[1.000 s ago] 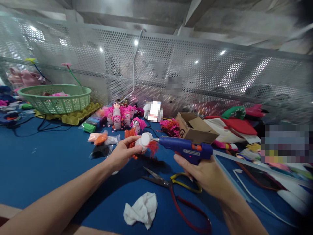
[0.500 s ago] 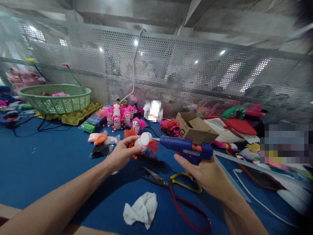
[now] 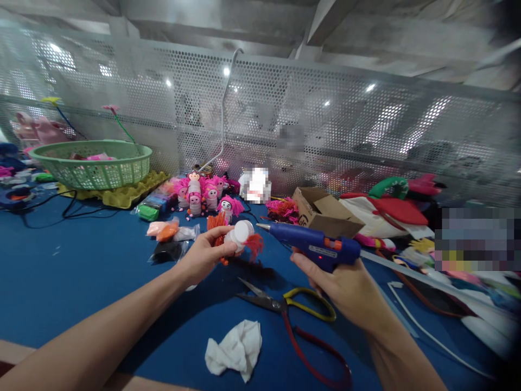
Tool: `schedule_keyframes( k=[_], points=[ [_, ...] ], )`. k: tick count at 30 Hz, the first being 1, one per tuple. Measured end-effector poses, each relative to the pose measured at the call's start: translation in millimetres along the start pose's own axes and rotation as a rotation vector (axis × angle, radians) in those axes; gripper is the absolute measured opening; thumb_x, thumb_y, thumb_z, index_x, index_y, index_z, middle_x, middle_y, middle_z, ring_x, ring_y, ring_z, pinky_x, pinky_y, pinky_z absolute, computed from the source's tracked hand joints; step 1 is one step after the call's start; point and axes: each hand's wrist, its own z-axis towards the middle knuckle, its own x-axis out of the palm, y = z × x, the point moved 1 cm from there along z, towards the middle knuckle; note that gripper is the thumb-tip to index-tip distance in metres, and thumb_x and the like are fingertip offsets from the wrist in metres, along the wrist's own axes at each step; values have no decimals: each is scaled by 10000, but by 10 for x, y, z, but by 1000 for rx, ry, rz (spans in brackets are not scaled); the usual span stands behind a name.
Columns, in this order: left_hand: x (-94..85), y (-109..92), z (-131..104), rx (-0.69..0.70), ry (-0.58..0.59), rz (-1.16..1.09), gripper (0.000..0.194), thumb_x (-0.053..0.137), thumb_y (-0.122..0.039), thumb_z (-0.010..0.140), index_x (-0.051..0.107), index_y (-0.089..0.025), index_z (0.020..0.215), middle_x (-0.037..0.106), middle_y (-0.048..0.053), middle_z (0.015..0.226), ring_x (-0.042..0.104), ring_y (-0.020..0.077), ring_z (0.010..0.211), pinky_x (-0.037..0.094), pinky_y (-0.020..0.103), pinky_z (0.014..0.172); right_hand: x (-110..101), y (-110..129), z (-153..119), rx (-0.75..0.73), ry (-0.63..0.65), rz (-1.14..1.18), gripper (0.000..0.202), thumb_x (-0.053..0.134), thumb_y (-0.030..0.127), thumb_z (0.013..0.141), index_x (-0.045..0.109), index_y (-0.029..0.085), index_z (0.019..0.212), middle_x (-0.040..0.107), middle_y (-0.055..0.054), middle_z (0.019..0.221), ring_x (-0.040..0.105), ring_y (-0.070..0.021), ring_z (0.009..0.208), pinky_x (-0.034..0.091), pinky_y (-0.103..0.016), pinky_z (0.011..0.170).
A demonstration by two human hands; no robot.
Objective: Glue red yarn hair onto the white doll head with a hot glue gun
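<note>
In my left hand (image 3: 209, 252) is a small white bottle-shaped doll body (image 3: 241, 234) with orange-red yarn (image 3: 255, 247) hanging at its sides. Its round white end faces me, and my fingers are closed around it. My right hand (image 3: 337, 285) is wrapped round the handle of a blue glue gun (image 3: 315, 244) with a small red light lit. The gun's metal nozzle points left, a short gap away from the doll body. Below both hands lie open scissors (image 3: 280, 305) with one yellow and one red handle. A crumpled white cloth or tissue (image 3: 236, 350) rests beside them.
Several pink-haired dolls (image 3: 195, 201) stand behind my left hand, near bags of coloured clay-like material (image 3: 165, 229). A green basket (image 3: 93, 168) sits on a yellow egg tray (image 3: 150, 187) at left. Right of centre are a cardboard box (image 3: 325, 212) and a clear glue stick (image 3: 391, 263) behind the gun.
My right hand has drawn the glue gun slightly to the right, so its nozzle has come away from the doll body. My left hand has hardly moved.
</note>
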Motion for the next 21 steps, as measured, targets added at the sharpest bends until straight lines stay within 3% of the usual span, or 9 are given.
schedule_keyframes(
  k=[3, 7, 16, 21],
  points=[
    [-4, 0, -6, -3, 10, 10, 426, 754, -219, 516, 627, -158, 918, 673, 17, 753, 614, 131, 653, 432, 234, 620, -3, 51, 6, 94, 62, 94, 348, 499, 479, 754, 648, 170, 694, 566, -12, 455, 623, -191, 581, 527, -305, 566],
    [-9, 4, -8, -3, 17, 32, 454, 753, -245, 520, 621, -157, 946, 670, 24, 743, 604, 136, 642, 417, 229, 576, 10, 54, 3, 151, 146, 186, 383, 488, 490, 760, 632, 136, 787, 506, 22, 428, 510, -122, 405, 479, -262, 450],
    [-2, 0, -8, -3, 36, 30, 442, 748, -251, 527, 627, -158, 942, 663, 25, 732, 602, 138, 641, 421, 239, 593, 17, 28, -1, 201, 154, 145, 357, 526, 481, 727, 644, 145, 746, 508, 14, 415, 488, -124, 396, 398, -243, 368],
    [9, -21, -26, -18, 57, 4, 429, 749, -238, 528, 626, -154, 930, 664, 20, 726, 605, 128, 617, 427, 233, 590, 24, 15, -2, 230, 179, 211, 368, 510, 491, 737, 623, 142, 768, 505, 17, 432, 481, -117, 398, 413, -249, 399]
  ],
)
